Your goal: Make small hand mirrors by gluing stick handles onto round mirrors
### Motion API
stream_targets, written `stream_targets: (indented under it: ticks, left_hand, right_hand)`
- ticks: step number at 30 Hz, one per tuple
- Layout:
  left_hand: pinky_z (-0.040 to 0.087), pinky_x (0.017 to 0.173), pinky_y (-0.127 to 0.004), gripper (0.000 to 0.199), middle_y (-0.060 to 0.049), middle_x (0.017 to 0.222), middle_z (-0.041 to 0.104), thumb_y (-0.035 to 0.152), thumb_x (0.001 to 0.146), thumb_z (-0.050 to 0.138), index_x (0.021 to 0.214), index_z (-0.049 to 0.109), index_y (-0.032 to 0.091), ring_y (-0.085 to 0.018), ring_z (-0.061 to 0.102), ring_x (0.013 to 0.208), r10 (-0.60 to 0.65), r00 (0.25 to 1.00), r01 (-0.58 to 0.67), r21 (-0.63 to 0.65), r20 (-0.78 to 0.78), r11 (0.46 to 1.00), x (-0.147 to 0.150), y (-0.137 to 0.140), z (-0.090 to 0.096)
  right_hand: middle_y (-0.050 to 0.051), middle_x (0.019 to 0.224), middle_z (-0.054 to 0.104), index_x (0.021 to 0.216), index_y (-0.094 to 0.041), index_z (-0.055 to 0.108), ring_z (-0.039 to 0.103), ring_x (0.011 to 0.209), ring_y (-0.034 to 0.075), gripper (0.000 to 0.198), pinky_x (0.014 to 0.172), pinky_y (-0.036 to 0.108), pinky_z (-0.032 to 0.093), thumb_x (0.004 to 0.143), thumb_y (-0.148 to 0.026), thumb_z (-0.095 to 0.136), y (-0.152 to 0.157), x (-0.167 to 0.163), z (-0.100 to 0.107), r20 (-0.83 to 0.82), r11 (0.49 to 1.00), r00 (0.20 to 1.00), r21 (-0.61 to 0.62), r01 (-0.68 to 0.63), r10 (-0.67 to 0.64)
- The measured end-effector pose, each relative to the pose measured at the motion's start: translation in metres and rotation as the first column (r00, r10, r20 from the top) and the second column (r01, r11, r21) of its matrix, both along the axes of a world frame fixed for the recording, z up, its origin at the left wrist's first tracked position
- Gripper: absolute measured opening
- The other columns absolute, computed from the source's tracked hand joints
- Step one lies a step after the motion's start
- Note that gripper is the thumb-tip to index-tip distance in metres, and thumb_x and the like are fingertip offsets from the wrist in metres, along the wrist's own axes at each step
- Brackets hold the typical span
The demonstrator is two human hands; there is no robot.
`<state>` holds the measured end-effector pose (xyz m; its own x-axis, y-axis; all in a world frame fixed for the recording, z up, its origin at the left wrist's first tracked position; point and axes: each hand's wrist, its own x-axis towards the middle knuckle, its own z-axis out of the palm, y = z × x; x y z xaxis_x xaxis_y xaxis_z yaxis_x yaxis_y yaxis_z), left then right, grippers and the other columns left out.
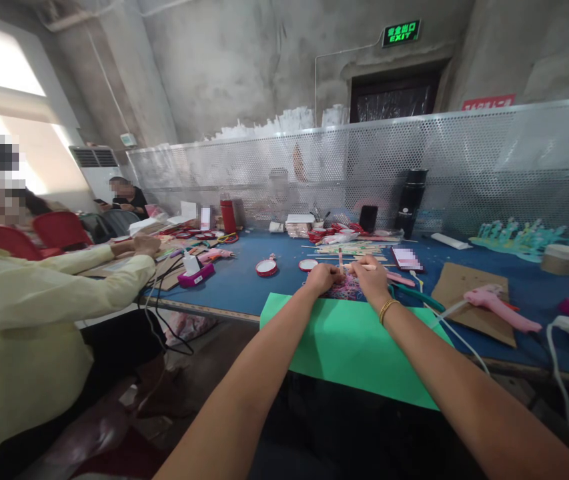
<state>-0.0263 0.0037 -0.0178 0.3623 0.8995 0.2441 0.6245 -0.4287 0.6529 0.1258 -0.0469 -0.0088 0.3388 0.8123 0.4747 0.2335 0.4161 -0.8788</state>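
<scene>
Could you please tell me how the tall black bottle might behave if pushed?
The black bottle might tip if pushed high up, being tall and narrow; once down, its rounded body would probably roll.

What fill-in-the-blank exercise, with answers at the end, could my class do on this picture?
1. Nearer the camera than the person's left hand and right hand is a ____ sheet.
2. A gold-coloured bracelet circles the person's ____ wrist.
3. The glue gun on the brown cardboard is ____.
4. The lit sign above the doorway says, in English, "____".

Missing words: green; right; pink; EXIT.
</scene>
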Motion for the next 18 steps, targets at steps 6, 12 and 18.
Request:
stream_targets:
  ticks: [6,12,18]
  left_hand:
    - [0.026,0.054,-0.024,0.040,0.004,0.055,0.049,0.052,0.074,0.060,0.066,0.068,0.014,-0.009,0.037,0.055,0.016,1.000,-0.016,-0.002,-0.010,1.000,0.0003,0.0011,-0.0003]
    - [0.027,0.054,-0.023,0.041,0.003,0.058,0.054,0.053,0.073,0.062,0.071,0.071,0.013,-0.009,0.040,0.056,0.006,1.000,-0.006,-0.010,0.004,1.000,0.0000,0.0000,0.0027]
    - [0.025,0.053,-0.024,0.043,0.004,0.055,0.050,0.056,0.073,0.062,0.068,0.070,0.013,-0.009,0.037,0.054,0.032,0.999,-0.032,-0.001,-0.013,0.999,0.0009,-0.0013,0.0041]
  right_hand:
    - [-0.002,0.057,0.064,0.061,-0.023,0.054,0.059,0.057,0.018,0.010,0.059,0.029,0.046,0.066,-0.032,0.055,0.0059,0.0024,-0.0049,-0.025,1.000,0.999,0.000,0.027,-0.027]
    - [-0.001,0.059,0.064,0.061,-0.023,0.054,0.061,0.061,0.018,0.012,0.060,0.029,0.046,0.066,-0.033,0.057,0.0056,0.0005,-0.0030,-0.034,1.000,0.999,-0.013,-0.009,0.009]
    - [-0.001,0.058,0.064,0.060,-0.023,0.055,0.060,0.059,0.018,0.011,0.058,0.028,0.045,0.066,-0.033,0.055,0.0065,0.0024,-0.0040,-0.012,0.999,0.999,-0.022,0.044,-0.044]
